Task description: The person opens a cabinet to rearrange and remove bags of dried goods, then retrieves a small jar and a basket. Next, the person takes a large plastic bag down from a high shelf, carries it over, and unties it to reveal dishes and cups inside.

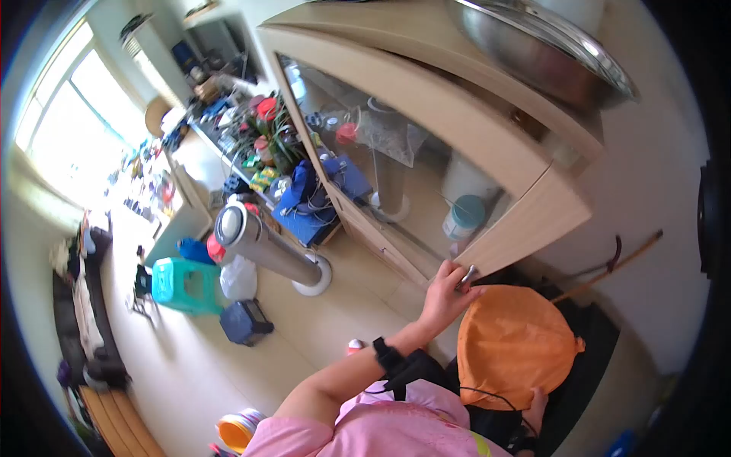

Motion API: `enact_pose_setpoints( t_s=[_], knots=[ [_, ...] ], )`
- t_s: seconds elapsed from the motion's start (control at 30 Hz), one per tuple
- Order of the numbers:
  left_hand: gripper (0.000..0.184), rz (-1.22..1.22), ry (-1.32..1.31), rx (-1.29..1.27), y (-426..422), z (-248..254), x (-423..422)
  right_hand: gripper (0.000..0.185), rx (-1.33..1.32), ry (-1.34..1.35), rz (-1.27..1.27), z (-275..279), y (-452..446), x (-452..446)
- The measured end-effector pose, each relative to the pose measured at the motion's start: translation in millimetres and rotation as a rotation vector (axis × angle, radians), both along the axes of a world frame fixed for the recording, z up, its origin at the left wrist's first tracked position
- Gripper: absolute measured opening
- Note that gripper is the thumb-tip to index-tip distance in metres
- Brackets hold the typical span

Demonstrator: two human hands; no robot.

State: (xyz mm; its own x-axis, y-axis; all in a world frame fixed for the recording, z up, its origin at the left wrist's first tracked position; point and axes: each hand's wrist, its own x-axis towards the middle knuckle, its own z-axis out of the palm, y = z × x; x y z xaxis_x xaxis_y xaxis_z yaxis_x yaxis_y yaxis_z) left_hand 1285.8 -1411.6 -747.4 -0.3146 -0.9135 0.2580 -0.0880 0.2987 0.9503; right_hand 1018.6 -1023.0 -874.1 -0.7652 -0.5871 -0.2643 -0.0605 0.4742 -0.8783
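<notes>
My left hand (pixel 448 295) reaches forward, its fingers closed around the small metal handle (pixel 467 277) at the lower corner of a glass-fronted cabinet door (pixel 525 217). The light wood door stands ajar, with a gap under the cabinet top (pixel 396 38). Through or in its glass I see a jar with a teal lid (pixel 464 213) and a clear plastic bag (pixel 381 133). Low at my right side, my right hand (pixel 536 409) grips the lower edge of an orange cloth item with a black cord (pixel 518 343); whether it is a hat or a bag I cannot tell.
A steel basin (pixel 548 53) sits on the cabinet top. Across the floor stand a silver cylindrical appliance (pixel 266 247), a turquoise stool (pixel 179 286) and a dark blue box (pixel 245 323). A cluttered table (pixel 199 164) lies beyond. A thin stick (pixel 609 264) leans by the right wall.
</notes>
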Motion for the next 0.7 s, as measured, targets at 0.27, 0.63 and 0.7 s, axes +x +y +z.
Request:
enact_pose_setpoints(
  t_s=[0.27,0.63,0.7],
  knots=[
    [0.028,-0.349,-0.307,0.281,99,-129,242,0.038,-0.116,-0.339,-0.347,32,-20,165],
    [0.051,0.182,-0.462,0.277,103,-5,421,0.053,-0.298,-0.504,-0.232,80,-73,245],
    [0.049,0.243,-0.515,0.264,94,12,430,0.056,-0.295,-0.489,-0.158,102,-93,245]
  ],
)
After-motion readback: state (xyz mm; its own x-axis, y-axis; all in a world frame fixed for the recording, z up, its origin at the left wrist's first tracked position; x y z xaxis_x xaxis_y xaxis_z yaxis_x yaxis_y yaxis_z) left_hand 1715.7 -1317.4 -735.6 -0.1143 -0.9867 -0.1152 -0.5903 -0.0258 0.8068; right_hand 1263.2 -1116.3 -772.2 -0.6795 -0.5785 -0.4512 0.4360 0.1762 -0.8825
